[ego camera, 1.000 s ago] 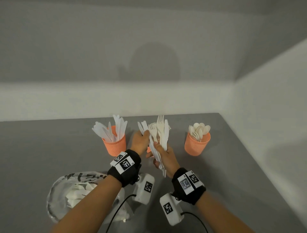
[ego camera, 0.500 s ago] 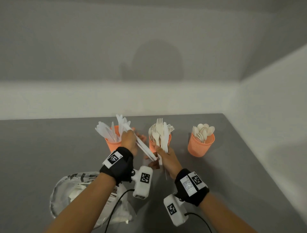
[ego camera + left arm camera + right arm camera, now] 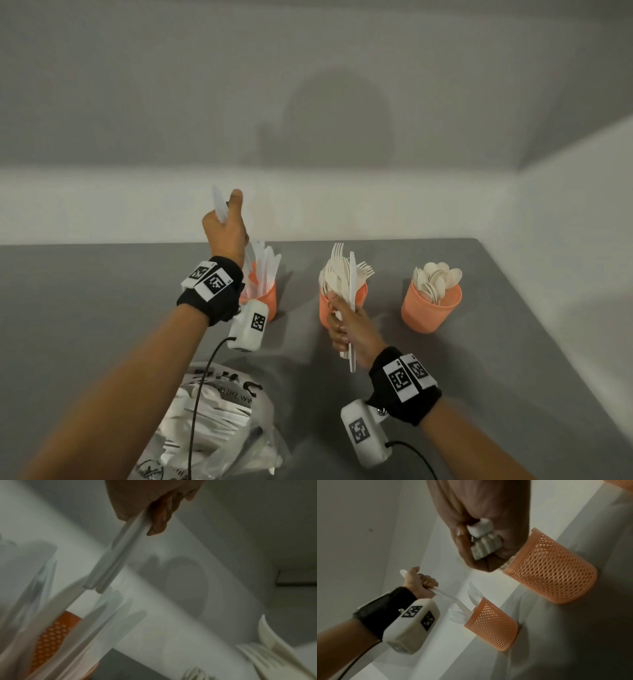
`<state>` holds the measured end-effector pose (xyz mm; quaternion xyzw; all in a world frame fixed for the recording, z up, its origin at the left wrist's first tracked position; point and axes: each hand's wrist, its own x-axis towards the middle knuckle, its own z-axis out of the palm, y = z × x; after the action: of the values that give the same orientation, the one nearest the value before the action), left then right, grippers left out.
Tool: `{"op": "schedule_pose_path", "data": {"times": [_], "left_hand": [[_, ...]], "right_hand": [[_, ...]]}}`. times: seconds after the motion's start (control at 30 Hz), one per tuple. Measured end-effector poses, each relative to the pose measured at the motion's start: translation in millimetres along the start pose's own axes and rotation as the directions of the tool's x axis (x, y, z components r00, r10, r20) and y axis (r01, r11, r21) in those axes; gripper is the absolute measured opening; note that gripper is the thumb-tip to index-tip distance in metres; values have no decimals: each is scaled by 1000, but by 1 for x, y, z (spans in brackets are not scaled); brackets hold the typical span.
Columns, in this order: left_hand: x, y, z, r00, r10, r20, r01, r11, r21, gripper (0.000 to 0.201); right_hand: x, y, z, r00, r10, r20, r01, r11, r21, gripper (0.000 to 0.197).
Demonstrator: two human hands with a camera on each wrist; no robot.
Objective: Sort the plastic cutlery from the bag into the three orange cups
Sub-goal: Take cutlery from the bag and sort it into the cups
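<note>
Three orange mesh cups stand in a row: the left cup (image 3: 265,301) has knives, the middle cup (image 3: 361,298) forks, the right cup (image 3: 430,310) spoons. My left hand (image 3: 224,222) is raised above the left cup and grips two white knives (image 3: 111,563), handles pointing down at the cup (image 3: 49,635). In front of the middle cup, my right hand (image 3: 346,325) grips a bundle of forks and a knife (image 3: 344,274); the handle ends (image 3: 482,540) stick out of the fist. The clear bag (image 3: 219,428) with more cutlery lies near the front left.
The grey table (image 3: 102,308) ends at a white wall behind the cups and another wall on the right. Bare tabletop lies left of the cups and at the front right. Cables run from both wrist cameras.
My left hand pulled knives out of the bundle, carried them left and lifted them above the left cup. My right hand stayed by the middle cup with the rest.
</note>
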<state>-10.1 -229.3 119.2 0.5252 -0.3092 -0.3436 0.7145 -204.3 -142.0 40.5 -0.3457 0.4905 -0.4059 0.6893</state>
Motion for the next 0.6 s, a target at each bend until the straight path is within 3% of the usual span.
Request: {"op": "schedule_pose_path", "data": {"times": [0.2, 0.43, 0.5, 0.6], "left_hand": [[-6, -36, 0, 989, 75, 126, -104, 963, 247, 50], [-9, -71, -12, 957, 189, 219, -261, 892, 369, 21], [-10, -77, -15, 941, 208, 269, -313, 837, 449, 17], [-11, -81, -16, 901, 218, 375, -415, 687, 597, 24]], "right_hand": [[3, -6, 3, 1000, -24, -1, 24, 999, -38, 35], [10, 0, 0, 998, -54, -11, 54, 998, -36, 28], [10, 1, 0, 998, -62, -1, 62, 997, -45, 27], [9, 1, 2, 997, -73, 7, 73, 994, -83, 25]]}}
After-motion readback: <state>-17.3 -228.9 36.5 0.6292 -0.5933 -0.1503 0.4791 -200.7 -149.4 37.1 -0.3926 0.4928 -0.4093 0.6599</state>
